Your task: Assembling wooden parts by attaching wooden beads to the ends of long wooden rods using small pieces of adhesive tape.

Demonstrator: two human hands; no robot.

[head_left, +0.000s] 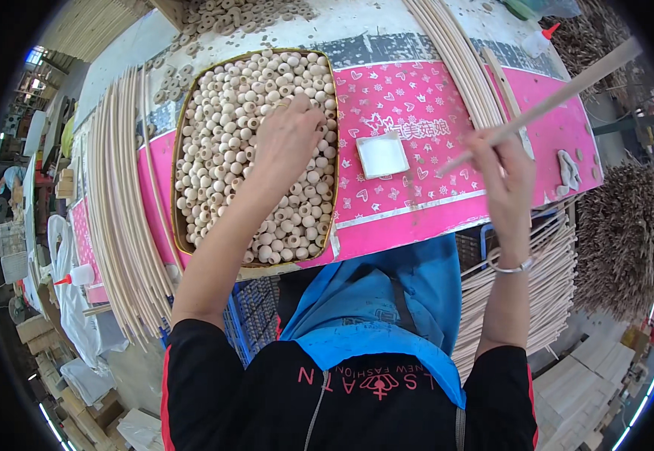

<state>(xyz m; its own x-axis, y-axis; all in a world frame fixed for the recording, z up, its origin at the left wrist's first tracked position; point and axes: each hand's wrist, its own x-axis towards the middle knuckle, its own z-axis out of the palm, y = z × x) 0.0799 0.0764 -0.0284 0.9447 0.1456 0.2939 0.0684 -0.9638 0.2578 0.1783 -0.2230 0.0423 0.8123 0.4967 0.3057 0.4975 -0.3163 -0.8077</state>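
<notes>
My left hand reaches down into a shallow tray heaped with round, pale wooden beads, many showing a drilled hole. Its fingers are curled together among the beads, and their tips are hidden, so what they pinch cannot be seen. Gripped in my right hand is a long wooden dowel, slanting up toward the far right. The dowel's lower end points at a small square white dish, a little apart from it. That dish holds something white and sits on the pink patterned table cover.
Bundles of wooden dowels lie left of the tray and at the far right. Wooden rings are scattered at the back. A red-tipped bottle and a crumpled cloth are on the right. More dowels are stacked below the table edge.
</notes>
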